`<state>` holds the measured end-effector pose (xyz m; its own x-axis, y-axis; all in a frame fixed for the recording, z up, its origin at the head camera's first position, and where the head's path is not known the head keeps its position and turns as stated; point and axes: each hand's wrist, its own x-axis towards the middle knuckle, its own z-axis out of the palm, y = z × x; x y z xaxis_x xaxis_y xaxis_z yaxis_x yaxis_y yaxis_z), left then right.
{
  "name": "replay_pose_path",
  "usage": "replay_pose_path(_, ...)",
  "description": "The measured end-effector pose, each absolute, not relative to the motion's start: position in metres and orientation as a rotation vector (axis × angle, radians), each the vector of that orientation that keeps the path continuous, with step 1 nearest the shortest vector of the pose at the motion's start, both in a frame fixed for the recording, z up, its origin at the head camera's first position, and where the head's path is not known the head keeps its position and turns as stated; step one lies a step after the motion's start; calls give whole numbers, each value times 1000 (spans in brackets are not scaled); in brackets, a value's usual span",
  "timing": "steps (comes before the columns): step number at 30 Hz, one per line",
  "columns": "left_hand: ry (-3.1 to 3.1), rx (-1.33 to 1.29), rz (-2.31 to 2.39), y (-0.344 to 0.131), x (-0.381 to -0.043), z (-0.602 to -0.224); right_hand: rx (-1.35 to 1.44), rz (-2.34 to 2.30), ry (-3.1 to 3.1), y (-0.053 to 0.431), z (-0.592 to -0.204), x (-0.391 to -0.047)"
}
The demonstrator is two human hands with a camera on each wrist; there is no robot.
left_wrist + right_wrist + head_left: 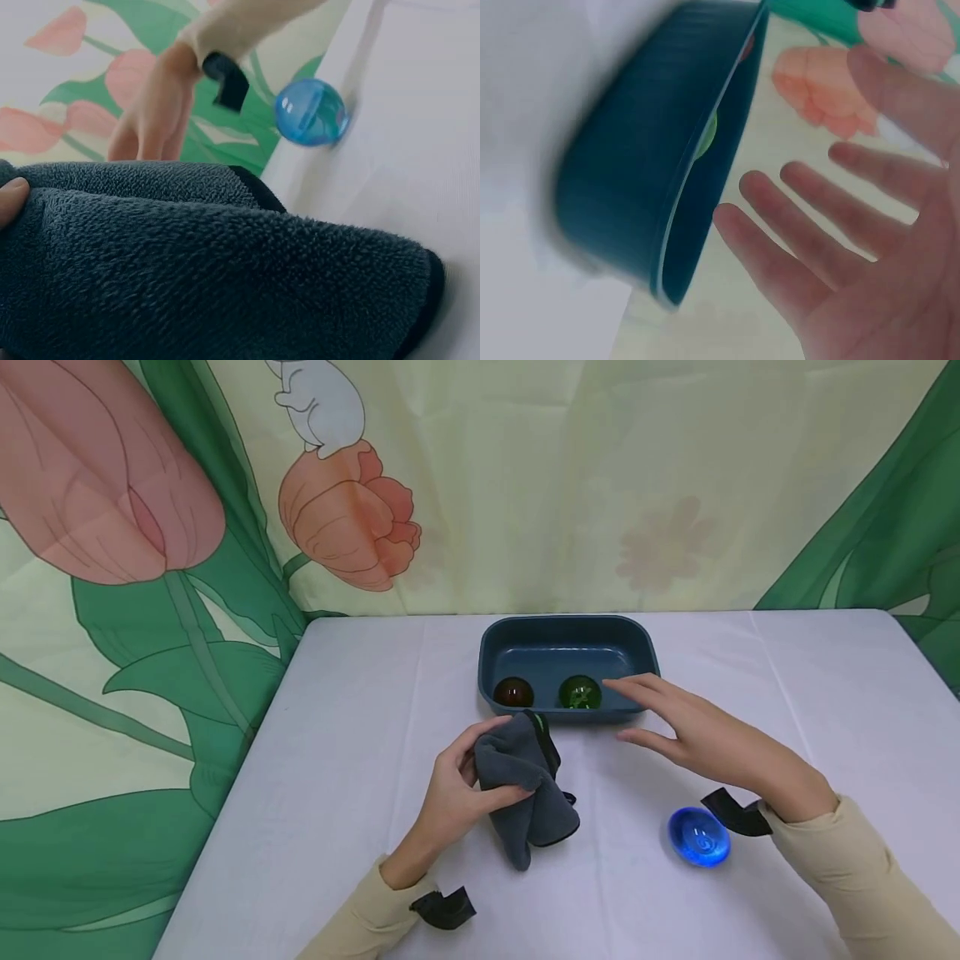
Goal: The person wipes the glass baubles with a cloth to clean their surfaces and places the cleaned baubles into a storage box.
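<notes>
My left hand (461,785) grips a folded dark grey cloth (517,768) with black edging, thumb across its front. In the left wrist view the fuzzy cloth (225,277) fills the lower part. Past its far end stands a dark blue tray (570,643), holding a dark red ball (513,692) and a green ball (580,692) along its near side. Fingers spread and holding nothing, my right hand (693,731) hovers at the tray's right front corner. In the right wrist view its fingertips (727,217) point toward the rim. A see-through blue ball (699,837) sits on the table below my right wrist.
A white cloth covers the table (360,760). Behind it hangs a curtain (525,485) printed with tulips and leaves, close to the tray's far side. Black straps hang at both sleeves (847,852), the right one right beside the blue ball.
</notes>
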<state>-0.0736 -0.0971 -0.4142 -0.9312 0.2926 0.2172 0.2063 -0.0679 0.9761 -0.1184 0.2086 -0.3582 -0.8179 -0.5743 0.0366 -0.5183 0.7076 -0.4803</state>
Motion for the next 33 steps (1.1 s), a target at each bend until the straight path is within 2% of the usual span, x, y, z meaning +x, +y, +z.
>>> replay_pose_path(23,2242,493,2093,-100,-82,-418,-898,-604,2673,260,-394,-67)
replay_pose_path(33,2244,512,2094,-101,-83,-418,-862,-535,2513,273,-414,-66)
